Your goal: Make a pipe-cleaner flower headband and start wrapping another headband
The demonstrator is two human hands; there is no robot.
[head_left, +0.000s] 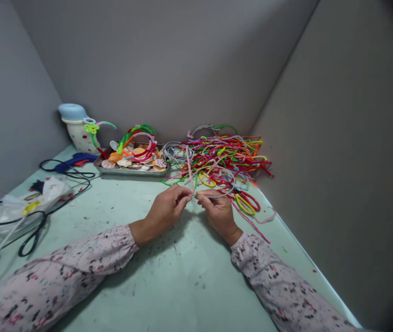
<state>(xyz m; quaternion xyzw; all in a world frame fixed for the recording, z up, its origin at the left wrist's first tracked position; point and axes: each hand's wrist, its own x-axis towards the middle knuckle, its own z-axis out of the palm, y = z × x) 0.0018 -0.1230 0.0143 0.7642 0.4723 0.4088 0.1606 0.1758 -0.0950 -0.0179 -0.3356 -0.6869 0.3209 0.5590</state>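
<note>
A thin grey wire ring (234,179) is pinched in my right hand (219,213), near the middle of the table. My left hand (166,207) is closed in a pinch right beside it, at the ring's lower left part. From between my fingertips a pale pink fuzzy stem (188,165) stands up, its lower end at the wire. The fingertips of both hands almost touch. Which fingers press on the stem and which on the wire is too small to tell apart exactly.
Behind my hands lie a pile of colourful fuzzy stems (224,150), coiled grey wire (177,152) and scissors (247,203). A metal tray (134,172) holds shells and wrapped rings. Leftward are a bottle (79,131), a blue glue gun (74,162), black cable (46,216) and a plastic bag (9,207).
</note>
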